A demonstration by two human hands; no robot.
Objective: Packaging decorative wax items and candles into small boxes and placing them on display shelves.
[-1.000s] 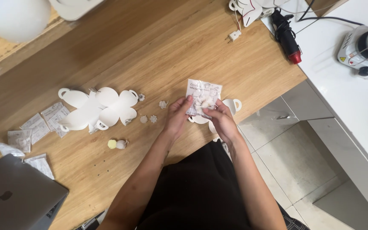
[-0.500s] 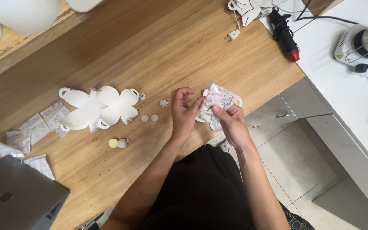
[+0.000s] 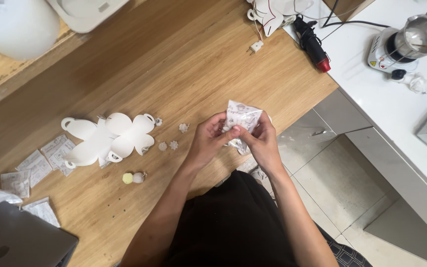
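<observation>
Both hands meet over the right edge of the wooden table, just in from where the wood ends above the tiled floor. The left hand is curled, its thumb and forefinger closed together on the lower left part of a small crumpled printed plastic packet. The right hand is curled the same way and pinches the packet from the other side, so the two sets of fingertips sit almost touching at the packet's middle. Neither hand is spread; both are pressed in on the packet, which stands up between and slightly above them, its top clear of the fingers. Whether the packet rests on the wood or is lifted off it cannot be told.

To the left of the left hand, well apart from it, lies a white flower-shaped plastic piece with looped tabs at its ends, near the middle of the table. Between it and the hands sit a few tiny pale beads — scattered, not touching each other. Nearer the front edge lies a small yellow ball just beside a pale one. More flat packets lie toward the left edge, and the corner of a grey laptop fills the front left corner. At the far right corner of the table lies a black tool with a red tip — its cable runs off to the white counter beside the table.
</observation>
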